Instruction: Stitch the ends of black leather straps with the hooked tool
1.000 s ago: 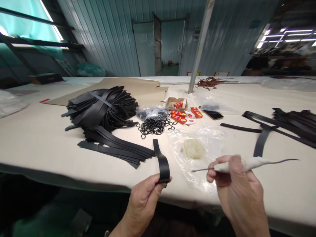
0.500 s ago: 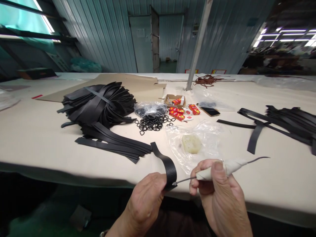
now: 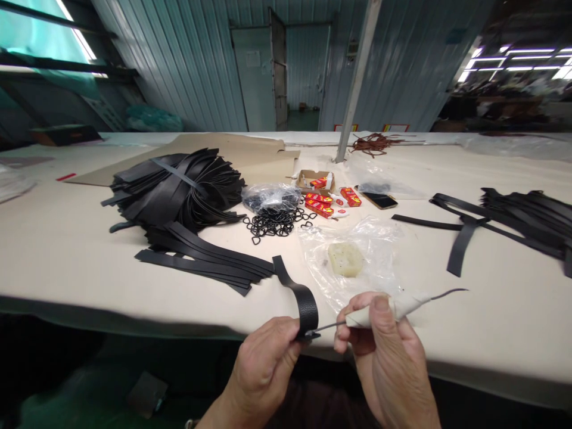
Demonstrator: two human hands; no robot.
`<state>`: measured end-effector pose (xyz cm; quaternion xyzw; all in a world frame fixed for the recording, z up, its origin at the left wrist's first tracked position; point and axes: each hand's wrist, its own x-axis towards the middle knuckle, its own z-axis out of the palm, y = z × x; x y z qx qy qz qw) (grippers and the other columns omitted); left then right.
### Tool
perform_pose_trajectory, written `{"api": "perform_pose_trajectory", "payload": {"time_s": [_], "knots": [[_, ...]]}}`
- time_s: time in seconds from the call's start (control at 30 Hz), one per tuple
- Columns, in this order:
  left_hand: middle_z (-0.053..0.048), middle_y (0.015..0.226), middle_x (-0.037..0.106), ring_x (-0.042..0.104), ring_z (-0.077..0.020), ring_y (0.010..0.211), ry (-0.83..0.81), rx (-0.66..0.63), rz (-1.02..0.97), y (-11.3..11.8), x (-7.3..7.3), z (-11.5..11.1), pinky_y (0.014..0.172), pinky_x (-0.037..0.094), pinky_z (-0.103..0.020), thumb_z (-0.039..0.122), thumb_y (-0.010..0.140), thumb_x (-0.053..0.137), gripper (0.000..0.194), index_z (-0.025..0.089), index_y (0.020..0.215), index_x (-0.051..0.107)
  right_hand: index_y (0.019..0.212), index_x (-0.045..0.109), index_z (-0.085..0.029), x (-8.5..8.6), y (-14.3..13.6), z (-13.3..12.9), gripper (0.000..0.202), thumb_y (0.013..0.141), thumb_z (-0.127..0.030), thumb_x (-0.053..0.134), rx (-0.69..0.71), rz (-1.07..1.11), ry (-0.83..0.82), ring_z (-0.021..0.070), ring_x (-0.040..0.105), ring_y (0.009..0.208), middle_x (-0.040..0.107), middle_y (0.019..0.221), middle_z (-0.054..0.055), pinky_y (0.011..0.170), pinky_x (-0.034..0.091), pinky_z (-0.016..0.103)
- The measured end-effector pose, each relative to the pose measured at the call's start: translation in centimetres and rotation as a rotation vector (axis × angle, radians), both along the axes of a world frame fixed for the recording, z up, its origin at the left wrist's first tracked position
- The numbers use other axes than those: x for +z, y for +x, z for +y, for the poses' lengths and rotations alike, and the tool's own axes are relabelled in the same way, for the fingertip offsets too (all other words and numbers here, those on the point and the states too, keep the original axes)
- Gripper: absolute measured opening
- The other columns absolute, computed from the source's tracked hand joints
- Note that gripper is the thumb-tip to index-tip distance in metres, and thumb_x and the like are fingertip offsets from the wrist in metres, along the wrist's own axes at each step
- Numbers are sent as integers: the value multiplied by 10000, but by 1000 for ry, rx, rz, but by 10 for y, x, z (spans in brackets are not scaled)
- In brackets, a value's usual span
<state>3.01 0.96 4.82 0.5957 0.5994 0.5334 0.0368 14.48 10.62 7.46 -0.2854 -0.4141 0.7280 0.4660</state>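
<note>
My left hand (image 3: 266,360) pinches the near end of a black leather strap (image 3: 305,301), which curls up and back over the table's front edge. In my right hand (image 3: 386,351) is a thin metal tool with a white wrapped handle (image 3: 404,305); a curved spike sticks out of its far end. The small tip at the other end meets the strap's edge beside my left fingers. Beyond my hands a pale yellowish block (image 3: 345,260) lies on a clear plastic bag (image 3: 379,238).
A big bundle of black straps (image 3: 174,185) lies left, more straps (image 3: 527,220) at right. Between them are black metal rings (image 3: 274,223), red-and-yellow small boxes (image 3: 319,205), a cardboard box (image 3: 315,179) and a phone (image 3: 379,200). A metal post (image 3: 357,83) rises from the table.
My right hand has shifted left with the tool, bringing its tip further across the strap's end. My left hand keeps its pinch on the strap, almost in place.
</note>
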Motion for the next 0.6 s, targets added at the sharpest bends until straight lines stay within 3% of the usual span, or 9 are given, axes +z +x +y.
{"api": "perform_pose_trajectory", "payload": {"time_s": [0.13,0.27,0.4,0.6], "knots": [[-36,822,728,669,-197,757,-258,-12,-479,6,3,0,719,524,-242,193,838,550,188,216,943,704,748,566,-163,-8,-2,0,317,776,-472,630,16,7,-53,123,550,459,571,571,6,467,521,240],[-41,817,729,650,-217,778,-366,-95,-855,10,5,2,764,505,-285,250,836,559,199,191,925,726,774,544,-174,-21,-2,-2,305,781,-469,624,54,23,-128,149,556,464,574,561,2,450,529,289],[-70,851,715,622,-213,756,-360,-164,-1056,12,-3,1,755,494,-325,262,842,559,215,157,946,716,799,529,-178,-32,-1,-5,324,802,-497,582,102,6,-186,186,568,480,570,541,8,438,521,330],[-85,801,701,595,-199,717,-352,-133,-1179,17,-14,0,750,478,-347,272,826,583,214,133,918,718,767,531,-169,-41,-2,-9,336,785,-495,608,29,-44,-192,163,557,485,565,556,0,445,516,291]]}}
